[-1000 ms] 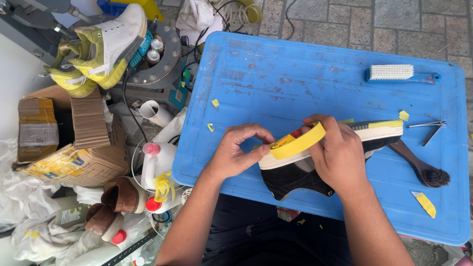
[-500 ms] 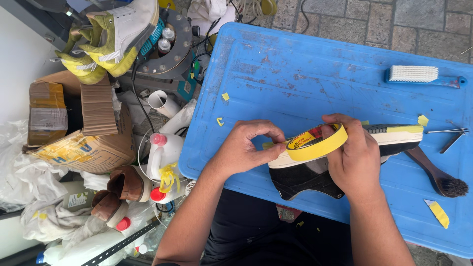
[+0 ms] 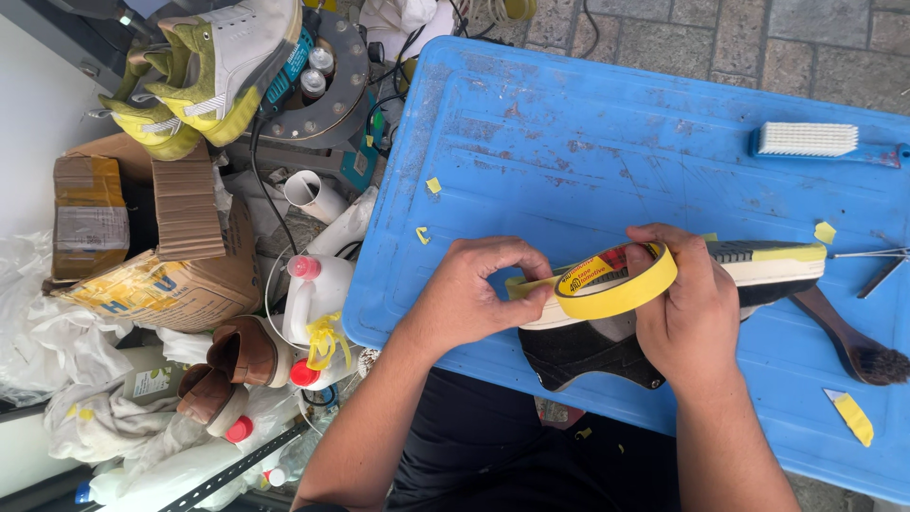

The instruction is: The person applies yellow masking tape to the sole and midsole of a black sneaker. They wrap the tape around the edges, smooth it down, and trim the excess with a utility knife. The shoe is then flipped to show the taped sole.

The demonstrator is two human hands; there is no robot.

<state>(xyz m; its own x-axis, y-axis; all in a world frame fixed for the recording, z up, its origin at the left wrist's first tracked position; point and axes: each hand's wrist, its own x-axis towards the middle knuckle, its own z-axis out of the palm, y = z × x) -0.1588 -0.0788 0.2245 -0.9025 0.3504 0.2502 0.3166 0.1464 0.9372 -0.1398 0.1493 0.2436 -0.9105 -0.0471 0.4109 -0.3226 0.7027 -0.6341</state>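
The black shoe point(image 3: 607, 346) lies sideways along the blue desk point(image 3: 588, 142), toe leftward, left hand point(image 3: 474, 299) fingers pinching yellow tape, right hand point(image 3: 687, 318) gripping the tape roll point(image 3: 616, 282)

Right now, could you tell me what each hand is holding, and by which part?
Right hand grips the yellow masking tape roll by its rim; left hand pinches the roll's free end against the shoe.

yellow masking-tape roll point(image 3: 616, 282): tilted more upright | left hand point(image 3: 474, 294): thumb and fingers now pinch the tape end nearer the roll
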